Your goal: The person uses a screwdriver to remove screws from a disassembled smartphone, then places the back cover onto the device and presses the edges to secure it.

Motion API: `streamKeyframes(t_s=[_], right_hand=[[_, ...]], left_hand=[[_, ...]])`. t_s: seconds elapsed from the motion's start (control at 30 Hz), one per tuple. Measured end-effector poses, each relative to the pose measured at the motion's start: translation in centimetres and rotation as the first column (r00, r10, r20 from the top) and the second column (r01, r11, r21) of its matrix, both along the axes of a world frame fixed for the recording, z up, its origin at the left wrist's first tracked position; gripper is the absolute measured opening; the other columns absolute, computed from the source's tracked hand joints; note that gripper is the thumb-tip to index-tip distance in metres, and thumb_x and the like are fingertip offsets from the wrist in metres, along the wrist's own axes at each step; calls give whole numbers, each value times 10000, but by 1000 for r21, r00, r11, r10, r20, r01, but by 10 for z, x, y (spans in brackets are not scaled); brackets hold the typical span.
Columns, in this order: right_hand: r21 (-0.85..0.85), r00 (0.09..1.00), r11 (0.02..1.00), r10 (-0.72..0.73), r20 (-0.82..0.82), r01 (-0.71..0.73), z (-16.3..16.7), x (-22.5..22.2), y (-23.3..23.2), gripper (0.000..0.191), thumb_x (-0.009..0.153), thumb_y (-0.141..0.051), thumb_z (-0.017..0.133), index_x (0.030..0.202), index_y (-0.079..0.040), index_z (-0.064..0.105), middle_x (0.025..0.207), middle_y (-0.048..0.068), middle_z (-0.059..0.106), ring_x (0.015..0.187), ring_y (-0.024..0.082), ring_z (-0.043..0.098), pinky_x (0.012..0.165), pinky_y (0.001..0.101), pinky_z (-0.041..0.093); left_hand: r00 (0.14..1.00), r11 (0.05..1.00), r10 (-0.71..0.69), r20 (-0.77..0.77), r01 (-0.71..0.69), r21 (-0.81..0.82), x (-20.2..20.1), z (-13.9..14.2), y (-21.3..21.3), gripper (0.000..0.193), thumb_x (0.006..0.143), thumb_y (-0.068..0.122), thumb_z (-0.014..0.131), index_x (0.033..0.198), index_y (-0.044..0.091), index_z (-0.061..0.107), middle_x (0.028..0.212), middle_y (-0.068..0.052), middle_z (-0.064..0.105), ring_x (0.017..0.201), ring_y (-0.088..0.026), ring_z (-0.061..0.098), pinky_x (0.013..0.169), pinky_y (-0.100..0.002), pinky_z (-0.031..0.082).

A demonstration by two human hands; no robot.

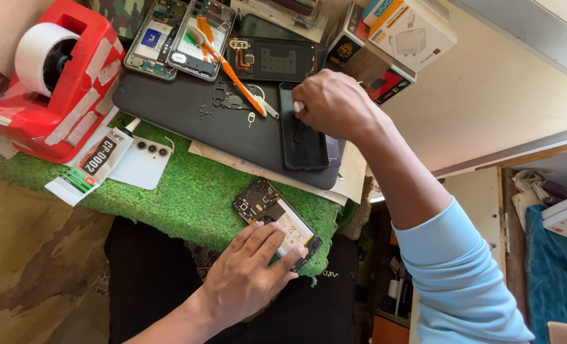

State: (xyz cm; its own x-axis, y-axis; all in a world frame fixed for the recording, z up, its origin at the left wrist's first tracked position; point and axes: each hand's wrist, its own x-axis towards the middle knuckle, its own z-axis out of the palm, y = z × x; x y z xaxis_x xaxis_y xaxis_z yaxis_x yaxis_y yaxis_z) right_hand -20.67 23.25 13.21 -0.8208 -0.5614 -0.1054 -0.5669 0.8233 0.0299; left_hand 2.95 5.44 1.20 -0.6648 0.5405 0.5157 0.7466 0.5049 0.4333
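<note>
Table (487, 95) surface, pale and bare to the right, carries a patch of green artificial turf (194, 191), and on the turf lies a dark work mat (168, 108) crowded with phone parts. At the far left a red tape dispenser (60, 83) with a white roll stands partly on the turf, and small cartons (398, 38) are stacked at the far right corner. As a judgement of progress, the disassembly looks well advanced: an opened phone (277, 223), its back removed so the circuit board and battery show, rests near the front edge of the turf, while a white back cover (144, 160) with three camera rings lies apart to the left, beside a flat glue packet (89, 165). What is left cannot be told for certain, though loose screws (203, 111) and a small metal bracket on the mat suggest parts not yet refitted. The left hand (245, 274) lies flat with fingers spread, pressing down on the opened phone and holding nothing else. The right hand (334, 102) is curled narrow over a black phone frame (302, 137) on the mat, fingertips pinched as if on something small, too hidden to name. Two more opened phones (178, 35) lie at the far edge, and an orange pry tool (232, 73) crosses the mat, close beside the right hand's working space.
</note>
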Motion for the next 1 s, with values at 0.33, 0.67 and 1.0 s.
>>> streamKeyframes(t_s=[0.33,0.67,1.0], right_hand=[[-145,993,986,64,-103,-79,-4,11,3,236,784,-187,758,904,-8,664,813,180,693,817,362,681,750,479,537],[-579,961,794,-22,277,185,13,155,50,113,867,-112,679,883,-41,592,723,79,595,628,196,574,585,328,482],[-665,888,619,-124,442,418,-47,211,83,135,940,-126,651,897,-38,559,750,47,511,675,142,453,604,289,419]], left_hand=[[1000,1000,0,-27,0,4,0,5,-3,463,901,308,742,1312,112,661,1244,-226,607,1238,-379,562,1106,-517,402],[999,998,25,-30,-23,57,-3,10,-3,611,843,323,793,1335,21,590,1302,-184,567,1222,-350,558,1111,-500,410],[1000,1000,1,9,-2,16,-1,1,-4,617,803,333,831,1271,-12,624,1301,-202,561,1230,-361,552,1110,-488,415]])
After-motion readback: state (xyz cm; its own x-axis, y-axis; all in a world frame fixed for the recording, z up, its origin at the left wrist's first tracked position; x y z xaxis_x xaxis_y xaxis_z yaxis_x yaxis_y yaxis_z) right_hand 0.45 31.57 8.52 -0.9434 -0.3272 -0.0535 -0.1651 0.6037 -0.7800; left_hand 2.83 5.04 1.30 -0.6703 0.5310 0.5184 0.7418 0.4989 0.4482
